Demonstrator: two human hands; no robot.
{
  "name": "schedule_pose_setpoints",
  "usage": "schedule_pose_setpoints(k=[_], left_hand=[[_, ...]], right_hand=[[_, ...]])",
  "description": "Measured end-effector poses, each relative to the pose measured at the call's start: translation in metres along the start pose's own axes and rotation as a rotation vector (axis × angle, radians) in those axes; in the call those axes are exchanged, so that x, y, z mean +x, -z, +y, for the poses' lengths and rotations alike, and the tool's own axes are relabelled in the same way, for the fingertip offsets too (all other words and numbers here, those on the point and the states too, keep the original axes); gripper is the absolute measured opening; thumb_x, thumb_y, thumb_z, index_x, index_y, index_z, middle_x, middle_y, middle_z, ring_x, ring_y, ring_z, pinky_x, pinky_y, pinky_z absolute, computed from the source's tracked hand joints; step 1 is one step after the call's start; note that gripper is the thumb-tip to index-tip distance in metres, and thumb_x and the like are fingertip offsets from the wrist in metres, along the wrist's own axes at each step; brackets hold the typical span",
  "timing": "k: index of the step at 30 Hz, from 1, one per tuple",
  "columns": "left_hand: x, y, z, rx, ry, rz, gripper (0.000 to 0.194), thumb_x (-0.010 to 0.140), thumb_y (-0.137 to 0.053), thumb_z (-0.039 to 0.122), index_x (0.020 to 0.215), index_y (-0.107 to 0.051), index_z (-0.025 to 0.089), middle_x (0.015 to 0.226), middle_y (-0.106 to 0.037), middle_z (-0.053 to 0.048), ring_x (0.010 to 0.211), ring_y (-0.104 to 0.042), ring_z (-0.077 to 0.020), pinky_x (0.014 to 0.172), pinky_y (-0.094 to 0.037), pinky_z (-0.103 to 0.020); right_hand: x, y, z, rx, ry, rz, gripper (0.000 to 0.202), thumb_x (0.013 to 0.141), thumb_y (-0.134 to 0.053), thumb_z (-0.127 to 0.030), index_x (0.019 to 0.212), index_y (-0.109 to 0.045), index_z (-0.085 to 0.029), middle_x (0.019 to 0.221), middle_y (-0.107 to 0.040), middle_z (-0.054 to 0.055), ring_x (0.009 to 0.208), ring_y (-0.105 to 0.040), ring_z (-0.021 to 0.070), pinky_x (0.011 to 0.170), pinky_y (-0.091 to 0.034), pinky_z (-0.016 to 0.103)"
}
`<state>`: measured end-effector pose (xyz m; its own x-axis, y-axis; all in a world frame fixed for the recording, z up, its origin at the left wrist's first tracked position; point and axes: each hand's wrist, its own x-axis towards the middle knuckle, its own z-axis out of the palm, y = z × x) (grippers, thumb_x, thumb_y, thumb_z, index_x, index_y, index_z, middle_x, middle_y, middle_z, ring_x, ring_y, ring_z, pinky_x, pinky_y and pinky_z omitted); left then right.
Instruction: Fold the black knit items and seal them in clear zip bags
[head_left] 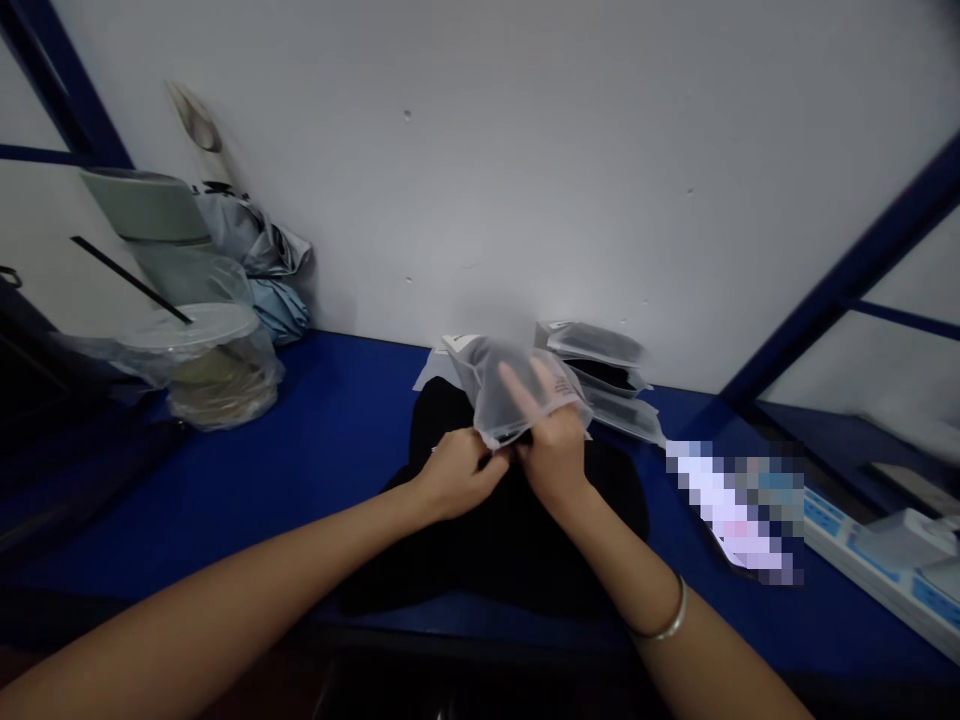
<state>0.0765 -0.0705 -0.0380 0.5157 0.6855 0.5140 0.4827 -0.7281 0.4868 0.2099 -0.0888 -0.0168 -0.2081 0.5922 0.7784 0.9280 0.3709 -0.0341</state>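
A frosted translucent plastic zip bag [517, 390], with small dark print, is held over a pile of black cloth [487, 560]. My left hand [461, 475] pinches the bag's near edge between thumb and fingers. The fingers of my right hand [555, 450] reach into the bag's mouth and show through the film, stretched and spread apart. Its thumb is partly hidden near the edge. Both hands are just above the black cloth. Behind the bag, another frosted bag with a white label [435, 368] lies partly covered.
Several packed frosted bags [611, 385] are stacked at the back right. A phone [731, 520] and a power strip [885, 560] lie to the right. At left stand a lidded plastic cup with a black straw [217, 370], a green container [150, 210] and folded umbrellas [259, 240]. A wall [525, 150] borders the blue table [322, 420].
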Motion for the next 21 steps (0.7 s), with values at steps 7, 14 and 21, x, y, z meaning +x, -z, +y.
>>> schedule_pose_setpoints(k=[7,14,21], left_hand=[[0.001,0.004,0.000,0.125,0.054,0.180,0.040,0.078,-0.043,0.022,0.040,-0.046,0.014,0.039,-0.045,0.003,0.038,-0.038,-0.0059,0.044,-0.025,-0.021],[0.004,0.023,0.001,0.528,-0.303,0.403,0.021,0.077,-0.054,0.034,0.073,-0.057,0.014,0.072,-0.060,-0.007,0.073,-0.055,-0.0181,0.063,-0.042,-0.027],[0.009,0.026,-0.004,0.659,-0.241,0.075,0.057,0.074,-0.059,0.031,0.124,-0.038,0.015,0.129,-0.043,-0.014,0.120,-0.037,-0.0288,0.097,-0.028,-0.048]], right_hand=[[0.004,0.001,-0.007,-0.293,-0.068,-0.291,0.046,0.079,-0.046,-0.015,0.122,-0.046,-0.031,0.116,-0.053,0.011,0.103,-0.049,0.0300,0.084,-0.040,0.048],[0.001,-0.003,0.000,-0.236,-0.098,-0.325,0.055,0.070,-0.049,-0.009,0.123,-0.043,-0.021,0.104,-0.056,0.011,0.093,-0.053,0.0244,0.073,-0.045,0.033],[-0.004,-0.012,0.001,-0.184,-0.015,-0.335,0.050,0.071,-0.045,-0.006,0.120,-0.046,-0.014,0.107,-0.058,0.012,0.093,-0.055,0.0240,0.076,-0.045,0.033]])
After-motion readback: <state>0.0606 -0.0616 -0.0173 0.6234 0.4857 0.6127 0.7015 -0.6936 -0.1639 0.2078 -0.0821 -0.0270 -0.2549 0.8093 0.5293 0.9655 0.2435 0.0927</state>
